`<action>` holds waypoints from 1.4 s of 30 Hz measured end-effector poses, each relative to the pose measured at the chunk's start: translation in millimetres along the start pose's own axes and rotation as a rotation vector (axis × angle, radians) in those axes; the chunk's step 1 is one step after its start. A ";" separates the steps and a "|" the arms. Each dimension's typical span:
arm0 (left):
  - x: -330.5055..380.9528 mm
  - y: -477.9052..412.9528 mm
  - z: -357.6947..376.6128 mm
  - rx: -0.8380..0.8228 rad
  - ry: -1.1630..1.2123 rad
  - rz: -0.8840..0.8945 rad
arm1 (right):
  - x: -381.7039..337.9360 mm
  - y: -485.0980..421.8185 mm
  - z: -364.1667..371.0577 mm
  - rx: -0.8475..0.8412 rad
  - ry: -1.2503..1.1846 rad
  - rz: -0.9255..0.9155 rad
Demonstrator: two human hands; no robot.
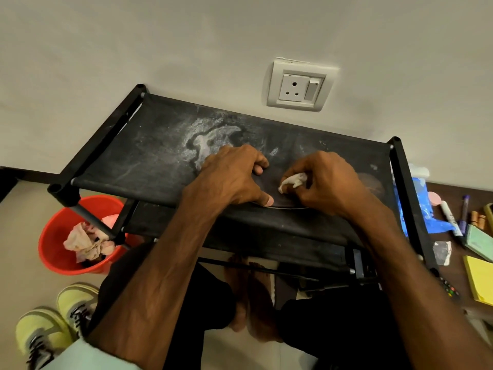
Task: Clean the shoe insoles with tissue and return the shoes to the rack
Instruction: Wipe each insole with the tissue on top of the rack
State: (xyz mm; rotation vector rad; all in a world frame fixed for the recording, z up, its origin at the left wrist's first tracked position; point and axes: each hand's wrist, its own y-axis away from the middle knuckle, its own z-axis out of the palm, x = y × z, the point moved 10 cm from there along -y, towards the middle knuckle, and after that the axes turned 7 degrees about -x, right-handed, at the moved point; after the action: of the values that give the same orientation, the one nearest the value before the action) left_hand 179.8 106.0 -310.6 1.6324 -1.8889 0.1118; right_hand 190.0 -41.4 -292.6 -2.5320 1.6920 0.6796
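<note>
the dark insole is laid flat at the front edge of the shoe rack's top shelf, long axis left to right. it is gripped across its width by the left hand. a crumpled tissue, pinched in the right hand, is pressed onto it. bare shelf is left behind for wiping strokes.

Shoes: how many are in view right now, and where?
2. Both yellow-green sneakers sit on the floor at lower left: one nearer the red bucket, the other by the frame's edge. Lower shelves of the rack are partly hidden, so more may exist.
</note>
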 end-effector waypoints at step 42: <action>2.5 5.3 1.5 -0.026 0.007 -0.062 | -4.6 -3.5 -9.2 0.098 -0.054 -0.002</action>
State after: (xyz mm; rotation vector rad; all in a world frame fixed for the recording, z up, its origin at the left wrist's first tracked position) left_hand 174.2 104.4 -308.8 1.6690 -1.8249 0.0667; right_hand 194.8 -38.2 -283.3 -2.4270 1.6625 0.6416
